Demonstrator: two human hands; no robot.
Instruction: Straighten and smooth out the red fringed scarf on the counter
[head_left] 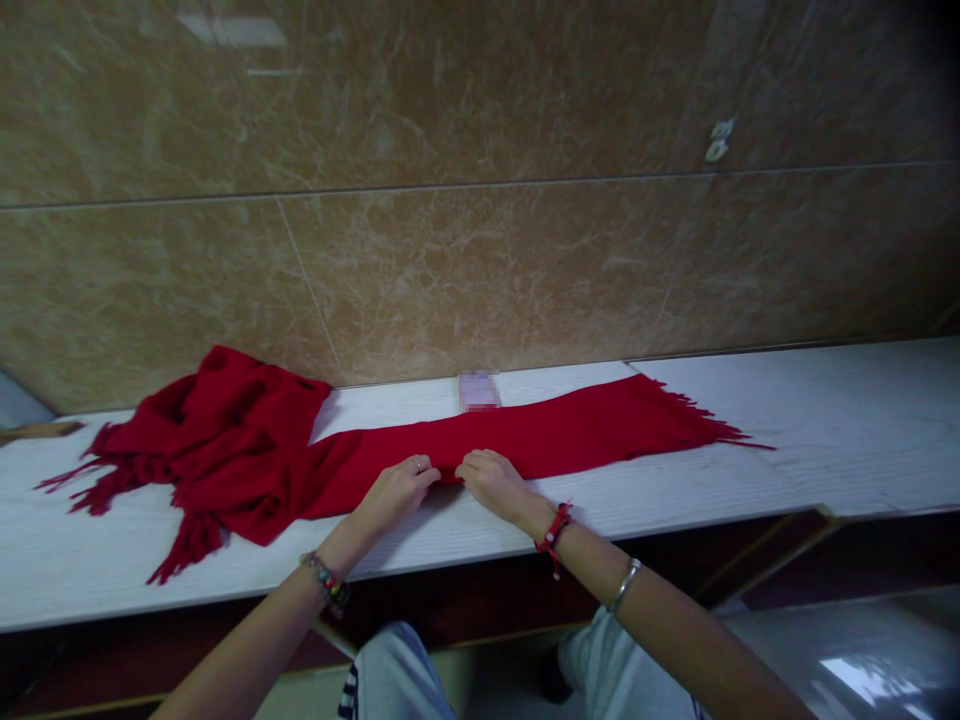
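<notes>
A red scarf (592,425) lies lengthwise on a white surface, its right part flat with a fringed end and its left part bunched up. Near the middle of its front edge, my left hand (397,490) pinches the cloth with curled fingers. Just to the right, my right hand (496,484) grips the same edge, fingers bent over it. A small gap separates the two hands. Their fingertips partly hide the cloth between them.
Behind the scarf, a small blurred rectangular item (478,391) sits against the brown marble wall (480,270). The white surface (847,430) has a front edge above dark open compartments. A wooden piece (41,431) lies at the far left.
</notes>
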